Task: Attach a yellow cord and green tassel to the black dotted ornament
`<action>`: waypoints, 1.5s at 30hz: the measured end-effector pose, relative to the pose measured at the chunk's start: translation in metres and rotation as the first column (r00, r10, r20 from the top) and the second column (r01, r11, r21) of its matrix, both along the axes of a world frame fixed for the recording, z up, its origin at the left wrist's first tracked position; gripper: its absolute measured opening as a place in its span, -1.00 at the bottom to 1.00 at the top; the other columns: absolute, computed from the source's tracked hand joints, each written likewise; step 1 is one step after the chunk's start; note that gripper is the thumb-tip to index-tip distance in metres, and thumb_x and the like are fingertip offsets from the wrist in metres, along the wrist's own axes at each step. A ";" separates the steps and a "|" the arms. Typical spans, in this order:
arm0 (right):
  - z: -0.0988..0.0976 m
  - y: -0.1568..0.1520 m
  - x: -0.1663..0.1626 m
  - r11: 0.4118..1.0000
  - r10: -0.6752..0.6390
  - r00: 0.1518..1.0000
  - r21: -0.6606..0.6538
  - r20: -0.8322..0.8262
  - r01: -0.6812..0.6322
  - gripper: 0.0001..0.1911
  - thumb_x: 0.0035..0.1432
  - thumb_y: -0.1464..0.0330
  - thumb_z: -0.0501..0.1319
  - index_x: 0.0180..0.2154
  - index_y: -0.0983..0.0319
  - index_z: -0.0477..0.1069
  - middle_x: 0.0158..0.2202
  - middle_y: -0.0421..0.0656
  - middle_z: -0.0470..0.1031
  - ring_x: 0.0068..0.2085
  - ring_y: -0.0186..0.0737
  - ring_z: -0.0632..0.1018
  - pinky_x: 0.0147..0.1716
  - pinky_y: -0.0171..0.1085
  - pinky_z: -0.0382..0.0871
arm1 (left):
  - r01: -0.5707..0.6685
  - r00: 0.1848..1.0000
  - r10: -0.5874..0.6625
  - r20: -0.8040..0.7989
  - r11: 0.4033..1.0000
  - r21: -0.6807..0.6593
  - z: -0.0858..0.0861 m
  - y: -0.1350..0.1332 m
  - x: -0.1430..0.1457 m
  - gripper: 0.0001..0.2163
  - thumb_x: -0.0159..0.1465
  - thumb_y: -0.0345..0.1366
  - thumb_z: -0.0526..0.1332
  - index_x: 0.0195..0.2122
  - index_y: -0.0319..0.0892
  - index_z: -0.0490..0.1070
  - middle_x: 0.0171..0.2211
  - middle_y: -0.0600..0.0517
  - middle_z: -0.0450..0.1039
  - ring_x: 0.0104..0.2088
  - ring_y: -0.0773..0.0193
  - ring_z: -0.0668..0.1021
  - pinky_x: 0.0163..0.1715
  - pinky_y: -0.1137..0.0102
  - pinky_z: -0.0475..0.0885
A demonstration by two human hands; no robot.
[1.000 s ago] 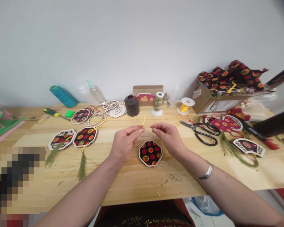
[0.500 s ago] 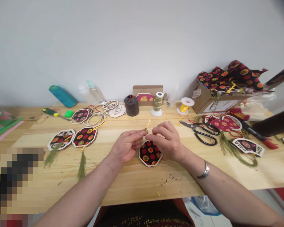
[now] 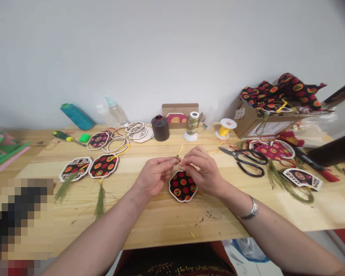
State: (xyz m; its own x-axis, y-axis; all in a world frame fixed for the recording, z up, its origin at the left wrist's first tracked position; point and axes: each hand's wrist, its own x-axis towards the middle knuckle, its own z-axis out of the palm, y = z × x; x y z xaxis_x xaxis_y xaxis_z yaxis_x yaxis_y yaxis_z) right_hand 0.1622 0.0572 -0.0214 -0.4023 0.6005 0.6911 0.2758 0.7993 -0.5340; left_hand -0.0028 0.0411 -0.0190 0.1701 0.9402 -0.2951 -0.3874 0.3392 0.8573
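Note:
My left hand [image 3: 154, 174] pinches a short yellow cord [image 3: 181, 150] between thumb and index finger, just where a small olive-green knot shows. Its free end sticks up above the fingertips. Close on the right, my right hand [image 3: 204, 171] has its thumb and fingertips drawn together beside the cord; whatever they grip is too small to make out. Below both hands, a lobed pendant [image 3: 183, 186] with a pale rim and black, red-dotted fabric lies flat on the wooden table [image 3: 149, 226].
Left lie finished-looking tasselled pendants [image 3: 104, 166] and a screwdriver [image 3: 63, 136]. Along the wall stand a black thread spool [image 3: 161, 129], a green thread spool [image 3: 193, 127] and a yellow cord spool [image 3: 225, 128]. Black-handled scissors [image 3: 251, 159] lie right, before a fabric-filled cardboard box [image 3: 247, 120].
My right fingertips have drawn closer together beside the cord, and the fingers have lowered and curled slightly. My left hand keeps its pinch. The whole view has shifted very slightly.

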 end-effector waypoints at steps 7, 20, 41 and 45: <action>0.003 0.000 0.002 0.984 -0.066 0.995 -0.157 0.080 0.078 -0.87 0.15 0.49 0.18 -0.46 0.25 0.37 -0.46 -0.18 0.41 -0.36 -0.28 0.37 -0.31 -0.26 0.26 | -0.058 0.933 0.133 -0.335 0.973 0.224 -0.001 0.000 -0.001 -0.87 0.00 -0.28 0.36 -0.43 -0.20 0.60 -0.57 0.06 0.48 -0.59 0.44 0.36 -0.57 0.49 0.25; 0.003 -0.002 0.004 0.955 -0.286 0.828 0.215 0.482 0.204 -0.83 0.21 0.45 0.11 -0.43 0.26 0.39 -0.44 -0.15 0.41 -0.30 -0.21 0.28 -0.34 -0.20 0.06 | 0.099 0.721 0.261 -0.642 0.878 0.468 -0.001 -0.001 0.000 -0.88 0.11 -0.32 0.24 -0.43 -0.18 0.58 -0.35 -0.01 0.60 -0.25 0.21 0.58 -0.16 0.34 0.47; 0.003 -0.003 0.001 0.956 -0.285 0.834 0.199 0.472 0.214 -0.80 0.20 0.41 0.12 -0.45 0.27 0.44 -0.45 -0.11 0.42 -0.32 -0.18 0.29 -0.36 -0.19 0.09 | 0.252 0.575 0.375 -0.727 0.764 0.593 -0.010 -0.007 0.003 -0.83 0.20 -0.41 0.15 -0.38 -0.16 0.55 -0.30 -0.02 0.57 -0.28 0.26 0.57 -0.19 0.37 0.47; 0.002 -0.004 0.001 0.977 -0.205 0.892 0.035 0.403 0.209 -0.82 0.19 0.44 0.14 -0.42 0.28 0.47 -0.45 -0.11 0.46 -0.32 -0.20 0.34 -0.32 -0.21 0.18 | 0.265 0.575 0.375 -0.727 0.755 0.599 -0.009 -0.008 0.003 -0.83 0.20 -0.41 0.15 -0.37 -0.19 0.55 -0.31 -0.02 0.56 -0.28 0.27 0.56 -0.20 0.39 0.47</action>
State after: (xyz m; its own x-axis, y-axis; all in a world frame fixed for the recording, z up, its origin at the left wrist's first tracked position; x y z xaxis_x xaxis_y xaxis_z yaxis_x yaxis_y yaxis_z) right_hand 0.1633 0.0531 -0.0197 -0.5104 0.7058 0.4912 0.6267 0.6965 -0.3496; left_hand 0.0003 0.0335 -0.0280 0.1183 0.9326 0.3411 0.5309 -0.3497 0.7719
